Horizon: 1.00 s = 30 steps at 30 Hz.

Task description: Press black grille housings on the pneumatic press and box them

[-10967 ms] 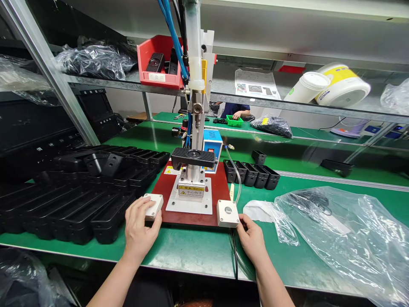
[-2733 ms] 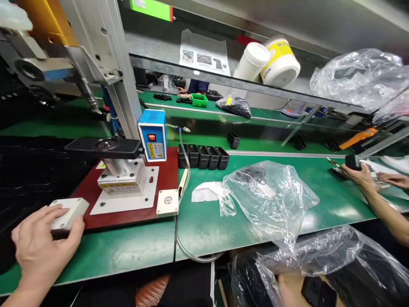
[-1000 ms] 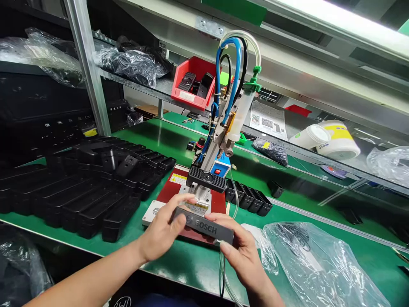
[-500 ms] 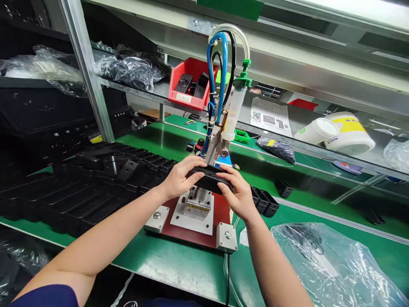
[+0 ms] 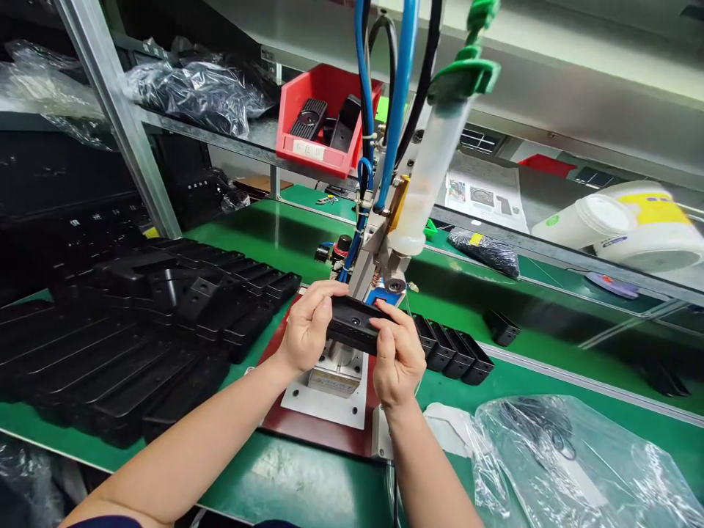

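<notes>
Both hands hold a black plastic housing [image 5: 352, 326] by its ends, above the fixture of a pneumatic press. My left hand [image 5: 311, 330] grips its left side, and my right hand [image 5: 397, 359] pinches its right side. The press's white base plate [image 5: 316, 407] lies below, on a dark red mat [image 5: 291, 430]. The press's black head is hidden behind the housing and my hands. A glue syringe [image 5: 432, 172] with blue and black hoses stands above them. The lettering on the housing does not show from this side.
Rows of black housings [image 5: 132, 345] fill the bench to the left. Several more [image 5: 454, 352] stand right of the press. A transparent plastic bag [image 5: 550, 462] lies at lower right. On the shelf above sit a red bin [image 5: 324, 121] and black bagged goods [image 5: 192, 92].
Over the last second, my hands have lifted the housing from in front of the press to over the fixture and turned it, hiding its BOSCH lettering. My view has moved closer and lower.
</notes>
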Each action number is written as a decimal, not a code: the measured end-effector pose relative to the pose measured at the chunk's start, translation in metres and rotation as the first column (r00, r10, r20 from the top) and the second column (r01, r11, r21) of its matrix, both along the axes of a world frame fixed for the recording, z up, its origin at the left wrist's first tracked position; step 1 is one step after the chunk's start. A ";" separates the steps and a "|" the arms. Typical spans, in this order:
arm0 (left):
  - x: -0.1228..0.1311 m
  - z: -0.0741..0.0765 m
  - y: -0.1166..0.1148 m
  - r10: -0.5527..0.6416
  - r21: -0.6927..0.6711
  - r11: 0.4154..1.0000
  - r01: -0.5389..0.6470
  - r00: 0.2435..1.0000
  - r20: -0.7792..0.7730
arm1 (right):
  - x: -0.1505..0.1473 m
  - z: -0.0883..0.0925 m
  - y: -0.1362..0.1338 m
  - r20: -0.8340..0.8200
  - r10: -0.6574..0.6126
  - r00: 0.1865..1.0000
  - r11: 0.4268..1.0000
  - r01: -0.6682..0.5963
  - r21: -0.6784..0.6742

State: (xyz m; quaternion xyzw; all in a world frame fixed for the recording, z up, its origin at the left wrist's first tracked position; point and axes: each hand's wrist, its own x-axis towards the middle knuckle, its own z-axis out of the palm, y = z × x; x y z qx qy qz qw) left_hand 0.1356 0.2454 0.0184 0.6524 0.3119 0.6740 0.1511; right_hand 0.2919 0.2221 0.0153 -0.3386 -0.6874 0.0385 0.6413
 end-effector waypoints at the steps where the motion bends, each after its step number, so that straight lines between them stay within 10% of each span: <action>1: 0.000 -0.001 0.001 -0.002 0.008 1.000 0.002 1.000 0.002 | -0.001 -0.002 0.001 -0.013 -0.001 1.000 1.000 0.001 0.006; 17: 0.004 -0.009 0.003 0.101 -0.034 0.994 -0.101 0.995 0.021 | -0.005 -0.001 0.005 -0.036 0.026 0.999 1.000 -0.026 0.012; 22: -0.015 -0.012 -0.018 0.098 -0.118 0.988 -0.099 0.995 -0.016 | 0.026 -0.006 -0.032 0.071 -0.032 0.997 0.989 0.042 -0.142; 27: -0.068 -0.083 -0.081 0.423 -0.043 0.895 -0.445 0.874 -0.240 | 0.078 -0.078 -0.107 0.232 -0.279 0.932 0.951 0.302 -0.070; 30: -0.096 -0.133 -0.117 0.442 0.131 0.891 -0.435 0.764 -0.470 | 0.092 -0.122 -0.137 0.385 -0.281 0.879 0.949 0.314 -0.022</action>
